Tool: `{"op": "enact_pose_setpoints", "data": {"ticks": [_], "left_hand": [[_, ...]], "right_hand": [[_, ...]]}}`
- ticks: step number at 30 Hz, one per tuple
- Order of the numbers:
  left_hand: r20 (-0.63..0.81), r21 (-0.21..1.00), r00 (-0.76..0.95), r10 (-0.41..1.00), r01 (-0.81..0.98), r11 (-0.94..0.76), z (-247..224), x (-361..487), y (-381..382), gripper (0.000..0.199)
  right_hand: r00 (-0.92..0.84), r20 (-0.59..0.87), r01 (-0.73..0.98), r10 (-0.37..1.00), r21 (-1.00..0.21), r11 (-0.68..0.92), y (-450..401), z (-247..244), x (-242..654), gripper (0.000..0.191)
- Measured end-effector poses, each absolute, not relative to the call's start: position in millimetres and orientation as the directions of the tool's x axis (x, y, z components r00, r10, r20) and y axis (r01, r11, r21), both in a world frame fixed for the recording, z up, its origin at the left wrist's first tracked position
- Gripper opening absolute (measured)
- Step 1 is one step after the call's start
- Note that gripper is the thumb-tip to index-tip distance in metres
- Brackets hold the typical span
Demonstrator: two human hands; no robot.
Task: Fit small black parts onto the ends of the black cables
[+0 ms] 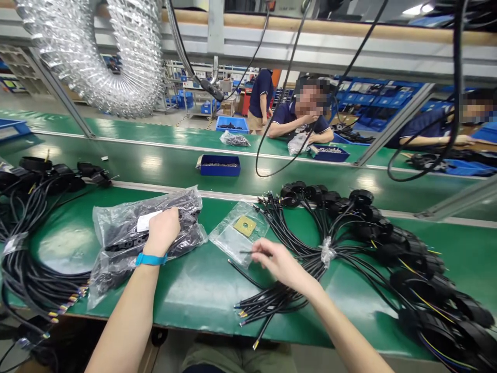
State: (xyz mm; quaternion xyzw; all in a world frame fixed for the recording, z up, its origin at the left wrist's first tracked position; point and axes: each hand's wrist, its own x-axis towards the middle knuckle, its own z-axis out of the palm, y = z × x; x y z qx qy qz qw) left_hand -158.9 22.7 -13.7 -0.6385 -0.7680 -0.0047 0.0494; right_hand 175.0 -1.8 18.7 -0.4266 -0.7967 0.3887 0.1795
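My left hand [165, 228], with a blue band at the wrist, is closed on top of a clear plastic bag [128, 217] of black parts. What its fingers grip is hidden. In my right hand [274, 259] a thin dark stick-like piece [245, 252] is pinched between thumb and fingers. Just beyond that hand lies a flat clear bag [227, 235] with a yellow square piece [245, 226] on or in it. Beside the right hand, a tied bundle of black cables [306, 255] spreads over the green table [194, 290].
Another black cable bundle [23, 243] lies at the left. Black round housings [411, 254] line the right side. A blue box [220, 166] stands beyond the table's metal edge. Cables hang overhead near a silver duct [132, 62]. People sit and stand across the line.
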Motion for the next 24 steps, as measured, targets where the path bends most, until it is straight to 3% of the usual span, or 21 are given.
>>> {"op": "enact_pose_setpoints", "data": {"ticks": [2, 4, 7, 9, 12, 16, 19, 21, 24], "left_hand": [[0.125, -0.052, -0.194, 0.973, 0.978, 0.201, -11.9, -157.8, 22.8, 0.021], [0.174, -0.033, -0.205, 0.963, 0.976, 0.214, -10.0, -156.5, 23.7, 0.02], [0.266, 0.084, -0.218, 0.939, 0.976, 0.203, -8.4, -153.6, 26.2, 0.017], [0.323, 0.205, -0.221, 0.92, 0.966, 0.16, -8.5, -150.6, 27.7, 0.02], [0.373, 0.398, -0.187, 0.909, 0.917, 0.024, -8.8, -143.1, 28.6, 0.025], [0.394, 0.629, -0.123, 0.911, 0.759, -0.17, -6.9, -125.3, 27.0, 0.025], [0.288, 0.832, -0.123, 0.95, 0.524, -0.184, -7.0, -104.3, 23.3, 0.025], [0.118, 0.968, -0.093, 0.989, 0.233, -0.094, -10.2, -87.8, 19.6, 0.03], [-0.086, 0.977, 0.011, 0.996, -0.194, 0.087, -19.5, -65.1, 14.6, 0.04]], "right_hand": [[-0.447, 0.168, 0.539, 0.879, -0.734, 0.414, 14.7, 10.9, 170.1, 0.018], [-0.378, 0.341, 0.636, 0.861, -0.58, 0.508, 29.1, -0.4, 165.7, 0.02], [-0.383, 0.446, 0.817, 0.809, -0.245, 0.522, 40.0, -16.9, 164.0, 0.026], [-0.397, 0.485, 0.849, 0.78, -0.129, 0.512, 40.2, -24.7, 166.2, 0.026], [-0.408, 0.491, 0.843, 0.769, -0.121, 0.524, 36.1, -32.9, 169.6, 0.026], [-0.495, 0.3, 0.848, 0.815, -0.039, 0.529, 34.1, -42.1, 168.9, 0.022], [-0.528, 0.214, 0.843, 0.822, 0.011, 0.538, 34.3, -42.6, 167.7, 0.023], [-0.484, 0.299, 0.851, 0.823, -0.057, 0.521, 32.7, -37.1, 167.4, 0.022], [-0.365, 0.438, 0.781, 0.821, -0.335, 0.526, 26.5, -23.7, 166.5, 0.022]]}}
